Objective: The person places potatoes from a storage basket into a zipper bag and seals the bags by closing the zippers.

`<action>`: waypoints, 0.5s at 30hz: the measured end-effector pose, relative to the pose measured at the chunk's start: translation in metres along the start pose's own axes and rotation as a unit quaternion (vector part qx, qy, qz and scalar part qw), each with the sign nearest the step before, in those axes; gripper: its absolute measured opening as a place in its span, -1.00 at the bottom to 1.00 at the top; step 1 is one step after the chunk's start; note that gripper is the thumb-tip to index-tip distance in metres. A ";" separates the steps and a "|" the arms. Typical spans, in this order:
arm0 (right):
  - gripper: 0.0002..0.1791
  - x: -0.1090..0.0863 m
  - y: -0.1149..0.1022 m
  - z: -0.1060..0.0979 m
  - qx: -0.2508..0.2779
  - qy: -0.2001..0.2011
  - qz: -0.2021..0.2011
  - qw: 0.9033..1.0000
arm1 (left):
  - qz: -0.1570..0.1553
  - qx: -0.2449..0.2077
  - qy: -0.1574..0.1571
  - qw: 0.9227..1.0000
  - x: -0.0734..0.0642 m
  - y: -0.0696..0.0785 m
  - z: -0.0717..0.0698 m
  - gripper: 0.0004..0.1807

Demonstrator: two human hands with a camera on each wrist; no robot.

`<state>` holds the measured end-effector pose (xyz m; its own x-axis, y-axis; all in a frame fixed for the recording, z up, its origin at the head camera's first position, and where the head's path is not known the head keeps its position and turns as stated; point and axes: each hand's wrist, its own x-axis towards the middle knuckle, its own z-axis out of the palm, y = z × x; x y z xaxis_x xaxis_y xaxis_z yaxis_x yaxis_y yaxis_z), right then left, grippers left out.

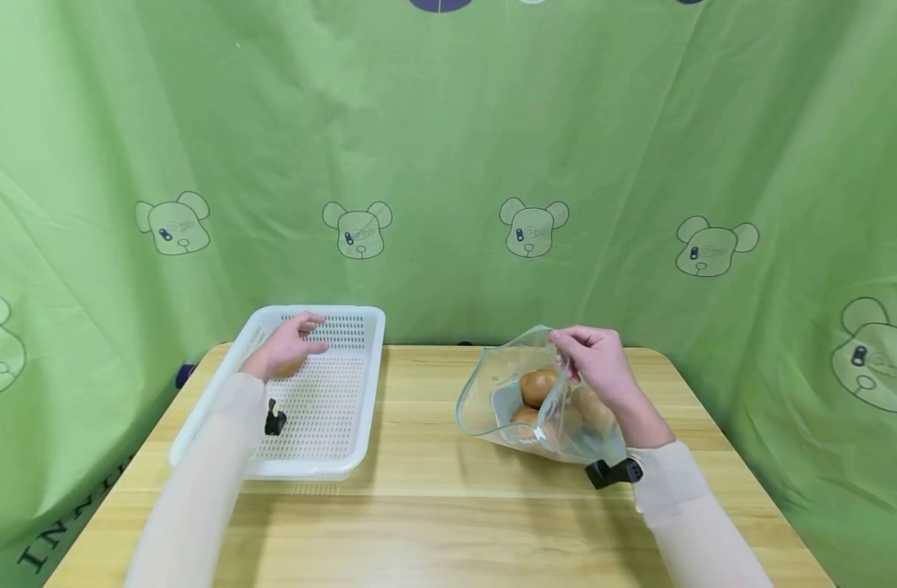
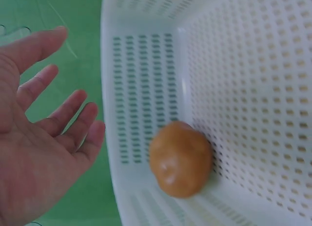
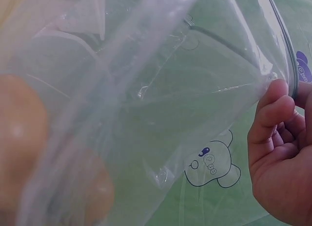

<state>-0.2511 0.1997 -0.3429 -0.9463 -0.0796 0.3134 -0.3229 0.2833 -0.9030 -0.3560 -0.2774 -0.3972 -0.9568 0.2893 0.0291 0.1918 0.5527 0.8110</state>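
Note:
My left hand reaches over the far left part of a white perforated plastic basket, fingers spread and holding nothing. Below it, in a far corner of the basket, lies a round, glossy brown bread roll, which the hand mostly covers in the head view. On the right, my right hand pinches the top edge of a clear zip bag between thumb and fingers. The bag's mouth gapes toward the left. Inside it are several similar bread rolls, partly seen through the plastic in the right wrist view.
Both basket and bag are on a light wooden table, with a stretch of bare wood between them. A green curtain printed with bear heads hangs behind the table and along its sides.

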 end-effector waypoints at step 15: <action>-0.68 -0.002 0.003 -0.004 -0.003 0.004 -0.007 1.000 | -0.008 0.084 0.030 0.996 -0.002 -0.037 -0.005 -0.31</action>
<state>-0.2500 0.2041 -0.3453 -0.9413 -0.0760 0.3290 -0.3366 0.2874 -0.8967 -0.3622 -0.3020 -0.4244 -0.9703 0.2350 0.0571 0.2064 0.6818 0.7019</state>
